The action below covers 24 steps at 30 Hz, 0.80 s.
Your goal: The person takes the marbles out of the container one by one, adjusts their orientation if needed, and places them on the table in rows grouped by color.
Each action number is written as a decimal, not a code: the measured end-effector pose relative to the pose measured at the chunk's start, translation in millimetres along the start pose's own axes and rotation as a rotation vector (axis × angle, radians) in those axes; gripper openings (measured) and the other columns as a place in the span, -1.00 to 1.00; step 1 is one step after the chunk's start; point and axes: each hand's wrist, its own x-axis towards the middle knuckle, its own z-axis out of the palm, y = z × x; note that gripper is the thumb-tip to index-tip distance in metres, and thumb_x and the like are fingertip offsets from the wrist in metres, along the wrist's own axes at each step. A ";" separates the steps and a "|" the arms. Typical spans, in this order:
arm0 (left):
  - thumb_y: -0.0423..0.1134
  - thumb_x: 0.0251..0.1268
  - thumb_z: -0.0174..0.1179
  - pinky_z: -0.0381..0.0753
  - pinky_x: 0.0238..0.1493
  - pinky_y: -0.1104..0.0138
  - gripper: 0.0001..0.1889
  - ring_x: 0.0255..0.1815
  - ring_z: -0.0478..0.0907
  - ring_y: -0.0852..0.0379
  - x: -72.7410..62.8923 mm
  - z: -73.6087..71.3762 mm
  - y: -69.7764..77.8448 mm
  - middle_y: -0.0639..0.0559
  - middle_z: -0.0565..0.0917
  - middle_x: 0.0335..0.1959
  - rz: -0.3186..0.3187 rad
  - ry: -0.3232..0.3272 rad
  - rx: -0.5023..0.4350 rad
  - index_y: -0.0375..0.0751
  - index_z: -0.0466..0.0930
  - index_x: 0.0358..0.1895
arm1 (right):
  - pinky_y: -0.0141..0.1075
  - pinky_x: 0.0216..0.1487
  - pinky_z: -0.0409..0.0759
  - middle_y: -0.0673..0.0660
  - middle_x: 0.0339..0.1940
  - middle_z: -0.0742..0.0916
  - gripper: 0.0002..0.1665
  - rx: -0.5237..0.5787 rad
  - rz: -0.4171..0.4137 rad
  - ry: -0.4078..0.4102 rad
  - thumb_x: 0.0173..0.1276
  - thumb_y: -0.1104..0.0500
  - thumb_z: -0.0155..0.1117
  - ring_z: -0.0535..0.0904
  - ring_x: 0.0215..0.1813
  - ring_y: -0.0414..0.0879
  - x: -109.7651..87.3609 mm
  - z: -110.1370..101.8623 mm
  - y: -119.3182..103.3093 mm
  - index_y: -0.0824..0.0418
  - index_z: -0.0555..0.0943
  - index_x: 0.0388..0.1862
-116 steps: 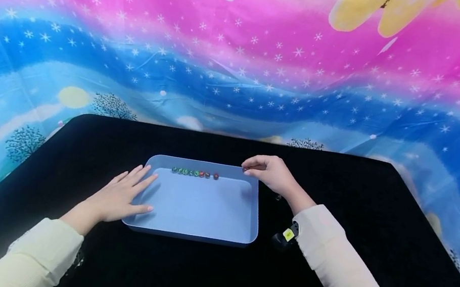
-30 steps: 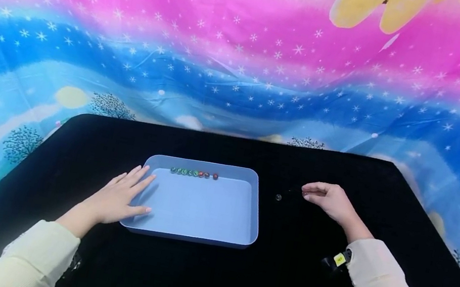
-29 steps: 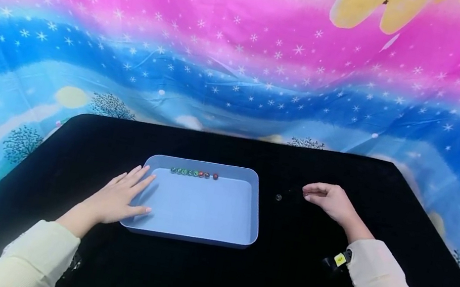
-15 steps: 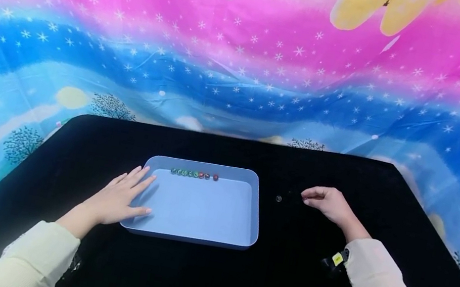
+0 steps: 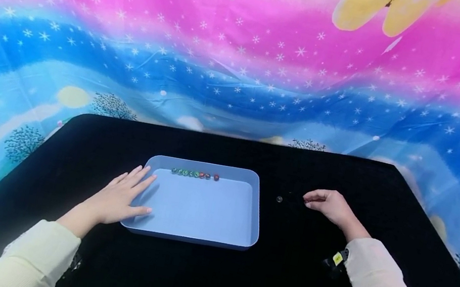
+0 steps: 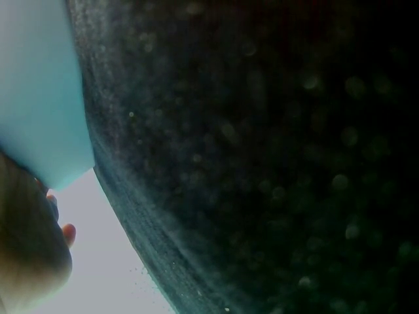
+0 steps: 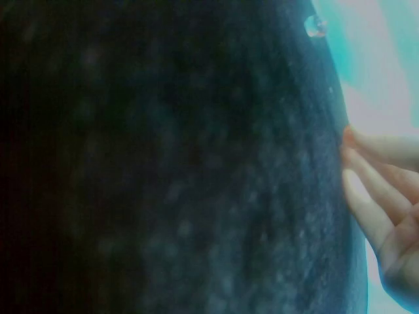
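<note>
My left hand rests spread on the left rim of a shallow blue-grey tray. Along the tray's far wall runs a row of small glass marbles: several green marbles at the left, then two red marbles and, after a small gap, one more red marble. To the right of the tray, my right hand is low over the black cloth, thumb and fingers pinching a small dark red marble that is mostly hidden. A clear marble lies on the cloth between that hand and the tray.
Black cloth covers the table. Behind it hangs a pink and blue printed backdrop. A black wrist camera sits under the right sleeve. The left wrist view shows mostly cloth, with the tray's outer side at its left edge.
From above the tray's far right corner, my right hand has moved right with the marble, then slightly down toward the cloth. My left hand and the row of marbles have stayed put.
</note>
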 end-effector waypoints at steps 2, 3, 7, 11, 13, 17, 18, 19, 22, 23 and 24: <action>0.30 0.04 -0.07 -0.15 0.20 -0.03 -0.16 0.32 -0.22 -0.13 0.2 0.0 -0.2 -0.17 -0.08 0.34 0.000 0.001 0.004 -0.15 0.01 0.32 | -0.17 -0.15 0.49 0.28 -0.15 0.60 -0.66 0.005 0.001 0.001 0.16 0.29 0.16 0.54 -0.15 0.04 -0.1 0.7 0.6 0.41 0.50 -0.08; 0.30 0.04 -0.07 -0.15 0.20 -0.03 -0.16 0.32 -0.22 -0.13 0.3 0.1 -0.2 -0.17 -0.08 0.34 0.000 0.003 0.005 -0.16 0.01 0.32 | -0.16 -0.14 0.49 0.28 -0.14 0.60 -0.65 0.012 0.005 0.000 0.16 0.28 0.16 0.54 -0.15 0.04 -0.2 0.8 0.8 0.41 0.50 -0.07; 0.29 0.04 -0.06 -0.14 0.19 -0.04 -0.16 0.32 -0.22 -0.13 0.2 0.6 0.2 -0.17 -0.08 0.34 0.002 0.002 0.001 -0.16 0.01 0.32 | -0.16 -0.13 0.48 0.30 -0.11 0.59 -0.65 0.037 0.022 -0.017 0.17 0.28 0.15 0.54 -0.14 0.03 -0.7 0.6 2.2 0.41 0.48 -0.05; 0.29 0.05 -0.07 -0.14 0.19 -0.04 -0.16 0.32 -0.22 -0.13 -0.1 1.4 0.8 -0.17 -0.07 0.34 0.003 0.002 0.001 -0.16 0.01 0.32 | -0.16 -0.12 0.48 0.32 -0.10 0.57 -0.64 0.072 0.028 -0.029 0.18 0.31 0.13 0.53 -0.13 0.06 -1.9 -0.1 2.1 0.44 0.46 -0.05; 0.30 0.04 -0.07 -0.14 0.19 -0.04 -0.16 0.32 -0.22 -0.13 -0.2 1.5 0.8 -0.17 -0.07 0.34 0.002 0.004 0.002 -0.16 0.01 0.32 | -0.16 -0.11 0.48 0.32 -0.10 0.57 -0.64 0.079 0.031 -0.028 0.17 0.31 0.14 0.53 -0.12 0.06 -2.2 -0.1 1.7 0.44 0.46 -0.04; 0.29 0.05 -0.06 -0.14 0.19 -0.04 -0.16 0.32 -0.23 -0.11 -0.5 -0.3 1.7 -0.18 -0.06 0.33 0.003 0.006 -0.004 -0.16 0.02 0.31 | -0.16 -0.11 0.47 0.30 -0.09 0.57 -0.63 0.076 0.039 -0.027 0.18 0.28 0.14 0.53 -0.11 0.05 -1.5 0.6 2.2 0.41 0.46 -0.03; 0.29 0.05 -0.06 -0.15 0.19 -0.04 -0.16 0.32 -0.24 -0.11 -0.7 -0.7 1.6 -0.18 -0.07 0.33 0.001 0.006 -0.005 -0.16 0.02 0.31 | -0.16 -0.11 0.47 0.30 -0.08 0.57 -0.62 0.075 0.041 -0.027 0.18 0.28 0.14 0.53 -0.11 0.05 -1.1 0.6 2.5 0.40 0.46 -0.02; 0.29 0.05 -0.06 -0.15 0.19 -0.04 -0.17 0.32 -0.24 -0.11 -0.5 -1.1 1.9 -0.18 -0.07 0.33 0.001 0.005 -0.006 -0.16 0.02 0.31 | -0.16 -0.11 0.47 0.29 -0.08 0.57 -0.62 0.073 0.041 -0.028 0.18 0.27 0.14 0.52 -0.11 0.04 -1.2 0.5 2.8 0.39 0.46 -0.02; 0.29 0.05 -0.06 -0.15 0.19 -0.04 -0.16 0.33 -0.25 -0.10 -0.4 -1.5 2.1 -0.18 -0.07 0.33 0.000 0.001 -0.010 -0.16 0.02 0.31 | -0.16 -0.11 0.47 0.29 -0.07 0.57 -0.61 0.077 0.037 -0.030 0.17 0.26 0.15 0.52 -0.10 0.05 -1.5 0.1 3.7 0.38 0.46 -0.01; 0.29 0.05 -0.06 -0.15 0.19 -0.04 -0.16 0.33 -0.25 -0.10 -0.2 -1.5 2.1 -0.18 -0.07 0.33 -0.001 -0.001 -0.010 -0.16 0.02 0.31 | -0.16 -0.11 0.47 0.29 -0.07 0.57 -0.60 0.081 0.036 -0.031 0.17 0.25 0.16 0.51 -0.10 0.05 -1.7 0.0 4.3 0.38 0.45 0.00; 0.29 0.04 -0.05 -0.15 0.19 -0.04 -0.16 0.33 -0.25 -0.10 0.1 -1.3 2.2 -0.18 -0.07 0.33 -0.001 -0.001 -0.010 -0.16 0.02 0.31 | -0.16 -0.11 0.47 0.29 -0.07 0.57 -0.60 0.086 0.036 -0.028 0.17 0.24 0.16 0.51 -0.09 0.05 -2.1 -0.1 5.1 0.38 0.46 0.00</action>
